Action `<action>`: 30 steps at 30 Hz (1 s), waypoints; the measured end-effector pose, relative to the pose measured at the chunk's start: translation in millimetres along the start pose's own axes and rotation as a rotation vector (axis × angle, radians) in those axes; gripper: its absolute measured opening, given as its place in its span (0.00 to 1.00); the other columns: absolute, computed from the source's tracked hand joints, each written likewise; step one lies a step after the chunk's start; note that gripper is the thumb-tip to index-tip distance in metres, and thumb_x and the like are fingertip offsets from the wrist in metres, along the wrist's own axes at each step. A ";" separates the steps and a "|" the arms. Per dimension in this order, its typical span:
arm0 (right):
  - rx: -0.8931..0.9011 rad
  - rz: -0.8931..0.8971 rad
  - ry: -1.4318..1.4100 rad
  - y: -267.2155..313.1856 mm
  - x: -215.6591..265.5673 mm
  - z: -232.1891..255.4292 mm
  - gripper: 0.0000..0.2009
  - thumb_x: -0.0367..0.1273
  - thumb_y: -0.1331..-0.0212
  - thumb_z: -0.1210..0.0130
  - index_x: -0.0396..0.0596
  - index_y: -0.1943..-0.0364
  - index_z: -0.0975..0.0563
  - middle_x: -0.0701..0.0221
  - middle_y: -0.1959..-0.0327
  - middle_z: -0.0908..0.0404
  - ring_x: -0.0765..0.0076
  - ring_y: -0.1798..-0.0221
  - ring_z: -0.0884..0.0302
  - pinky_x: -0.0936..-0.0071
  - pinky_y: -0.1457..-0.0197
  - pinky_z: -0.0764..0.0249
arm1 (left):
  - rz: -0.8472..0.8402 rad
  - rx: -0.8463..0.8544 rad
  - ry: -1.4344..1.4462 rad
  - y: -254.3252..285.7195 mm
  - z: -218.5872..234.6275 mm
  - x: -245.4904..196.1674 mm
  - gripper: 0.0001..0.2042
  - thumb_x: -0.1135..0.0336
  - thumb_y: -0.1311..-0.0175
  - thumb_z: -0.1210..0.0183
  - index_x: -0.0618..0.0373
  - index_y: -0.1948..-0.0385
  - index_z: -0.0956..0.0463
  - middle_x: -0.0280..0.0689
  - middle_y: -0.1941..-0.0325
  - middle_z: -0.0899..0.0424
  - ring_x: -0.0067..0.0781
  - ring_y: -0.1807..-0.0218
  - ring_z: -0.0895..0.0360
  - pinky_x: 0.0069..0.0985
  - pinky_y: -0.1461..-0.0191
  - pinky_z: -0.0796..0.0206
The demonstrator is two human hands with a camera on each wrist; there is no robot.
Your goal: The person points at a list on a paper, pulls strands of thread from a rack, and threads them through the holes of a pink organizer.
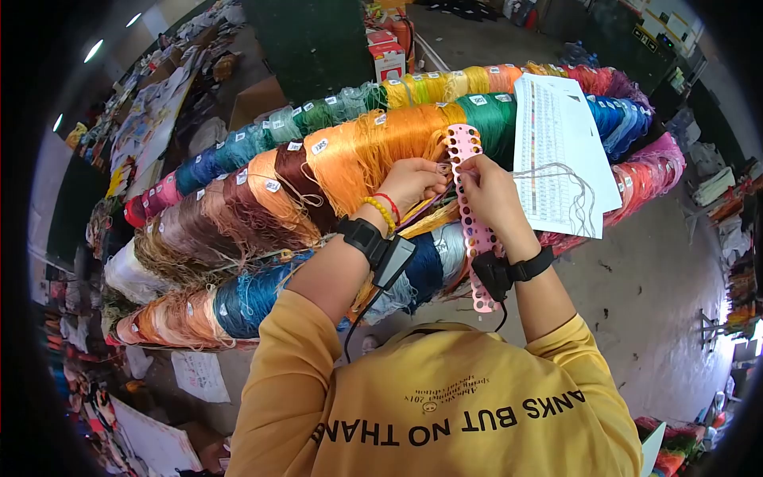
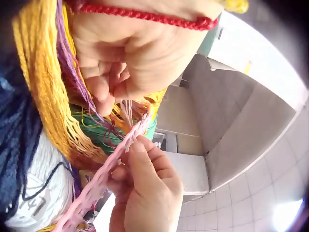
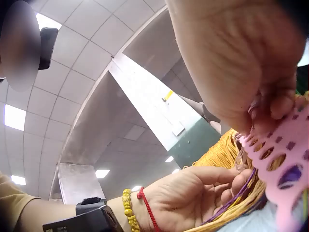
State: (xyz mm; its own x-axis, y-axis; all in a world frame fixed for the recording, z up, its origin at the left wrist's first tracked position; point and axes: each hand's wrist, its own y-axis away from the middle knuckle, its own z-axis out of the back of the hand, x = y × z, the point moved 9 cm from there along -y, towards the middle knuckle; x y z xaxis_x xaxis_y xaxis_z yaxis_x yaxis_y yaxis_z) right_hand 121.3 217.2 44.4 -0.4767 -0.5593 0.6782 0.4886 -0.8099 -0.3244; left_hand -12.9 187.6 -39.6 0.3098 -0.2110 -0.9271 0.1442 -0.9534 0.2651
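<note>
A long pink strip (image 1: 464,141) with rows of holes stands lengthwise before the chest in the head view. The right hand (image 1: 493,191) grips its edge near the far end, thumb on one face in the left wrist view. Just left of it, the left hand (image 1: 415,184) has curled fingers and pinches thin thread close beside the strip. Purple thread (image 2: 72,63) and a golden-yellow hank (image 2: 46,82) hang past the left hand. Several thread ends show at the strip's holes. The left fingertips are partly hidden in the head view.
Long rows of labelled thread bundles, including an orange one (image 1: 373,151) and a dark blue one (image 1: 242,306), lie across the front. Printed sheets (image 1: 548,143) rest on the right, with loose grey thread (image 1: 584,191) on them. Red-and-white boxes (image 1: 387,60) stand behind.
</note>
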 end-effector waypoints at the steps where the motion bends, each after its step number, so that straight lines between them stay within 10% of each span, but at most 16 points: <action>1: -0.006 0.005 -0.008 0.4 -1.2 -0.2 0.08 0.28 0.49 0.47 0.38 0.66 0.25 0.53 0.67 0.22 0.48 0.63 0.23 0.60 0.59 0.28 | -0.002 0.020 0.001 0.8 -2.3 -0.1 0.07 0.75 0.41 0.46 0.64 0.63 0.27 0.37 0.69 0.21 0.22 0.69 0.22 0.14 0.66 0.30; 7: -0.030 0.034 0.021 1.8 -2.6 -1.2 0.08 0.27 0.49 0.47 0.38 0.66 0.25 0.53 0.67 0.23 0.47 0.64 0.24 0.60 0.60 0.29 | -0.059 -0.043 -0.205 1.1 2.9 -8.1 0.06 0.72 0.40 0.46 0.63 0.64 0.26 0.34 0.68 0.22 0.19 0.71 0.26 0.13 0.69 0.35; 14: -0.142 0.094 0.020 10.0 -0.9 4.9 0.06 0.28 0.48 0.47 0.38 0.71 0.27 0.55 0.70 0.25 0.47 0.67 0.26 0.59 0.63 0.30 | -0.050 0.540 0.492 57.5 -47.6 -35.5 0.15 0.60 0.32 0.54 0.61 0.52 0.31 0.33 0.64 0.23 0.21 0.71 0.28 0.17 0.67 0.35; 19: -0.164 0.133 -0.006 27.0 24.3 11.4 0.05 0.28 0.48 0.47 0.41 0.69 0.28 0.58 0.70 0.26 0.50 0.67 0.27 0.62 0.65 0.30 | 0.088 0.344 0.369 43.5 -50.3 -13.6 0.16 0.58 0.32 0.56 0.60 0.51 0.30 0.30 0.62 0.23 0.20 0.69 0.27 0.15 0.66 0.35; 25: -0.265 0.313 0.270 43.0 36.8 4.6 0.31 0.30 0.61 0.42 0.45 0.46 0.36 0.55 0.46 0.37 0.48 0.44 0.39 0.55 0.43 0.39 | 0.017 0.128 0.380 48.5 -12.5 -15.9 0.17 0.58 0.32 0.55 0.60 0.50 0.29 0.30 0.62 0.23 0.16 0.70 0.29 0.12 0.65 0.37; 30: -0.280 0.213 0.301 44.7 32.3 -0.4 0.34 0.27 0.61 0.44 0.45 0.41 0.40 0.54 0.41 0.41 0.47 0.40 0.42 0.52 0.42 0.40 | -0.065 -0.034 0.546 72.5 52.8 -29.3 0.10 0.57 0.35 0.50 0.51 0.73 0.29 0.31 0.72 0.26 0.19 0.75 0.35 0.18 0.70 0.43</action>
State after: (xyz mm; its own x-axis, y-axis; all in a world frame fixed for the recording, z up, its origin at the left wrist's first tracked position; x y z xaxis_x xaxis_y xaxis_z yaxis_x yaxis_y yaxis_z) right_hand 127.4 162.8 51.5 -0.5984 -0.7114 0.3686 0.4026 -0.6647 -0.6293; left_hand -61.1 113.3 -7.2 0.7405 -0.0006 -0.6720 0.2071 -0.9511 0.2291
